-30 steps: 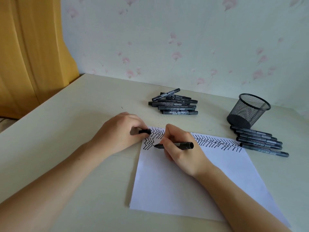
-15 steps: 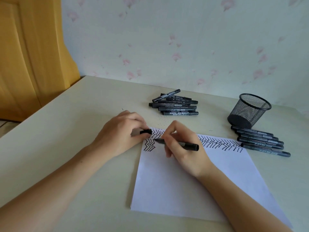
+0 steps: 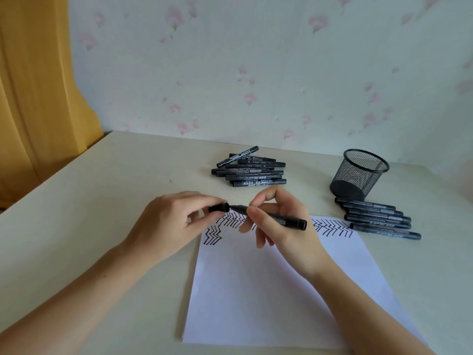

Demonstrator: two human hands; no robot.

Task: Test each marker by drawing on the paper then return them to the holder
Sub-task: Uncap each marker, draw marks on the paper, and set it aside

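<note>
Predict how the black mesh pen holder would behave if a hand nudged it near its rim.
The mesh holder looks empty and see-through, so probably light and easily slid. It stands upright and taller than its base, so a push near the rim might tip it. Being round, it could then roll toward the markers lying beside it.

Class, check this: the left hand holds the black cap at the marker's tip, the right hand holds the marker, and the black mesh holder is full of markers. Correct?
Not quite. In the head view the black mesh holder looks empty; markers lie beside it on the table.
</note>
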